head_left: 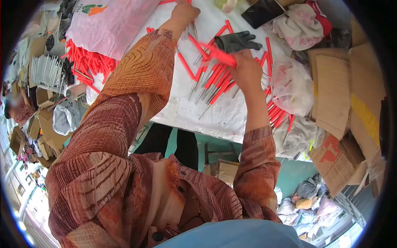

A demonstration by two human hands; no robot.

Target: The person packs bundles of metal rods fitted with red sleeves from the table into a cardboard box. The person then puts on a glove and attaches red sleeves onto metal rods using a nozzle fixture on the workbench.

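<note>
My right hand point(247, 71) is closed around red-handled metal rods point(219, 54), smeared by motion; I cannot tell how many. Under and beside it, several more red-handled rods point(215, 82) lie fanned out on the white-covered table point(178, 109), thin metal ends towards me. A dark glove point(236, 41) rests just beyond the right hand. Stretched out to the far side, my left hand point(185, 13) has its fingers curled on what looks like another red-handled rod, its metal shaft showing below the hand. The fingertips are partly hidden.
A pink-white sack point(109, 25) and a heap of red handles point(89, 60) lie to the left. At the right are a clear plastic bag point(292, 87) and cardboard boxes point(331, 91). A phone-like black device point(263, 12) and cloth point(297, 27) sit at the back.
</note>
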